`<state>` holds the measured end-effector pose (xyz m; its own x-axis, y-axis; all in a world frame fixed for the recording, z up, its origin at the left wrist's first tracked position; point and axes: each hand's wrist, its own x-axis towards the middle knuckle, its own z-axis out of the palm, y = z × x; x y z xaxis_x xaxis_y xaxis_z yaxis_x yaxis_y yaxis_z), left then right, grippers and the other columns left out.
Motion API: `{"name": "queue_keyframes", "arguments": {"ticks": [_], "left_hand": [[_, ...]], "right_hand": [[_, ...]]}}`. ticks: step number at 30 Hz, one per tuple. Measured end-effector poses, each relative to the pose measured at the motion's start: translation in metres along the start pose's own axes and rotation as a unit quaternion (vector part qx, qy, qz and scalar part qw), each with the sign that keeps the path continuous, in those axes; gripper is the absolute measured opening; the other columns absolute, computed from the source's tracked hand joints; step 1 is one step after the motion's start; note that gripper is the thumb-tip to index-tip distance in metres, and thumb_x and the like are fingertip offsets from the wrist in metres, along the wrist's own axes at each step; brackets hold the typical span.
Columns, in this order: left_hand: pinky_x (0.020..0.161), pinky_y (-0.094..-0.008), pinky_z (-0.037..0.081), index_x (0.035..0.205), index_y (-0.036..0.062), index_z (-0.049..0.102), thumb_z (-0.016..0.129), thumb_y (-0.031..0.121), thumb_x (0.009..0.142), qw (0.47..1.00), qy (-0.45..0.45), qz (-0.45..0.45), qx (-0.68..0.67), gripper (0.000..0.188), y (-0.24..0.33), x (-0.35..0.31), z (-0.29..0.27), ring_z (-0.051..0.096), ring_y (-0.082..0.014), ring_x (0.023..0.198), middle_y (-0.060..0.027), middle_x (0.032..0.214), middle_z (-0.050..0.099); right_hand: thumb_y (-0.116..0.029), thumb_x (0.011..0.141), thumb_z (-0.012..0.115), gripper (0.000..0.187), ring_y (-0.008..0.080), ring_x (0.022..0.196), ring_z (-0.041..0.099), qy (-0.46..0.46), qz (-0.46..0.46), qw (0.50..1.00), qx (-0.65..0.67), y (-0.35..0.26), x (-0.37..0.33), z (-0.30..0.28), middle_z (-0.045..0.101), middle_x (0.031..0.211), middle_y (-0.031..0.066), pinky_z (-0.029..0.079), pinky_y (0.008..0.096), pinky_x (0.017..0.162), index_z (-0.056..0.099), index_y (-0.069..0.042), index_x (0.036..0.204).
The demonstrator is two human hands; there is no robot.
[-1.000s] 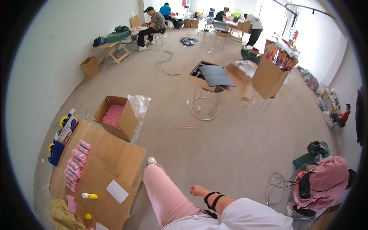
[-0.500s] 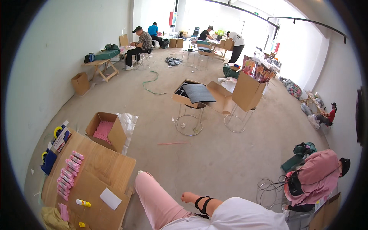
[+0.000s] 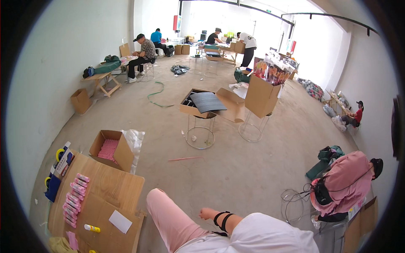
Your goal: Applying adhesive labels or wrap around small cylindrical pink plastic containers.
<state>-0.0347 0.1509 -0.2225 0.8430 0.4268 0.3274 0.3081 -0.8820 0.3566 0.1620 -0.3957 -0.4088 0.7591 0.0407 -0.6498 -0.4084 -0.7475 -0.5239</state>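
My right hand (image 3: 206, 213) is held low beside my pink trouser leg (image 3: 173, 215), fingers curled in, with nothing visible in them. Black straps circle that forearm. My left hand is out of the picture. To the left, a wooden table (image 3: 114, 177) carries a row of pink packets (image 3: 75, 200), a flat cardboard sheet (image 3: 95, 211) and a white paper (image 3: 120, 222). On the cardboard lies a white and yellow glue stick (image 3: 92, 228). A pink strip (image 3: 72, 240) is near the table's front corner.
Blue tape dispensers (image 3: 52, 187) stand at the table's left edge. Beyond it is an open carton (image 3: 120, 154) of pink pieces. Cartons (image 3: 262, 97) rest on wire stools ahead. A person in pink (image 3: 344, 181) bends at the right, near loose cables (image 3: 295, 204). Several people work farther back.
The view has shifted a little, so most of the room sits slightly farther left. My right hand stays in nearly the same place.
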Motion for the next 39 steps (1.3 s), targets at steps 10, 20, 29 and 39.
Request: {"name": "queue_keyframes", "arguments": {"ticks": [10, 20, 29, 39], "left_hand": [[0.062, -0.0407, 0.047, 0.083, 0.0026, 0.061, 0.062, 0.017, 0.083, 0.978, 0.126, 0.165, -0.019, 0.014, -0.102, -0.034, 0.043, 0.060, -0.0322, 0.069, -0.0161, 0.076, 0.062], [0.061, -0.0401, 0.047, 0.079, 0.0022, 0.062, 0.067, 0.017, 0.079, 0.997, 0.040, -0.034, 0.049, 0.016, 0.050, -0.005, -0.024, 0.059, -0.0309, 0.066, -0.0143, 0.073, 0.062], [0.059, -0.0402, 0.047, 0.077, 0.0027, 0.065, 0.063, 0.022, 0.083, 1.000, 0.010, -0.014, -0.011, 0.020, 0.034, 0.012, -0.008, 0.061, -0.0292, 0.063, -0.0135, 0.071, 0.064], [0.052, -0.0388, 0.047, 0.077, 0.0059, 0.067, 0.059, 0.028, 0.086, 0.999, -0.013, 0.023, 0.027, 0.026, 0.041, 0.016, -0.009, 0.061, -0.0288, 0.056, -0.0125, 0.066, 0.064]], "right_hand": [[-0.029, 0.086, 0.051, 0.031, 0.0234, 0.067, 0.065, -0.026, 0.031, 0.999, 0.001, 0.005, -0.016, -0.005, 0.068, 0.078, 0.0113, 0.050, 0.0375, 0.065, 0.068, -0.003, 0.085], [-0.028, 0.084, 0.051, 0.030, 0.0287, 0.069, 0.065, -0.015, 0.016, 1.000, 0.003, 0.009, -0.019, -0.004, 0.067, 0.077, 0.0156, 0.050, 0.0412, 0.064, 0.067, -0.003, 0.082], [-0.025, 0.082, 0.052, 0.028, 0.0266, 0.066, 0.065, -0.027, 0.050, 0.998, 0.037, 0.021, -0.018, 0.006, 0.067, 0.073, 0.0131, 0.050, 0.0385, 0.063, 0.068, -0.002, 0.078], [-0.028, 0.082, 0.051, 0.028, 0.0220, 0.063, 0.064, -0.036, 0.038, 0.999, 0.012, 0.014, -0.011, 0.002, 0.067, 0.069, 0.0091, 0.050, 0.0361, 0.064, 0.070, -0.007, 0.081]]}}
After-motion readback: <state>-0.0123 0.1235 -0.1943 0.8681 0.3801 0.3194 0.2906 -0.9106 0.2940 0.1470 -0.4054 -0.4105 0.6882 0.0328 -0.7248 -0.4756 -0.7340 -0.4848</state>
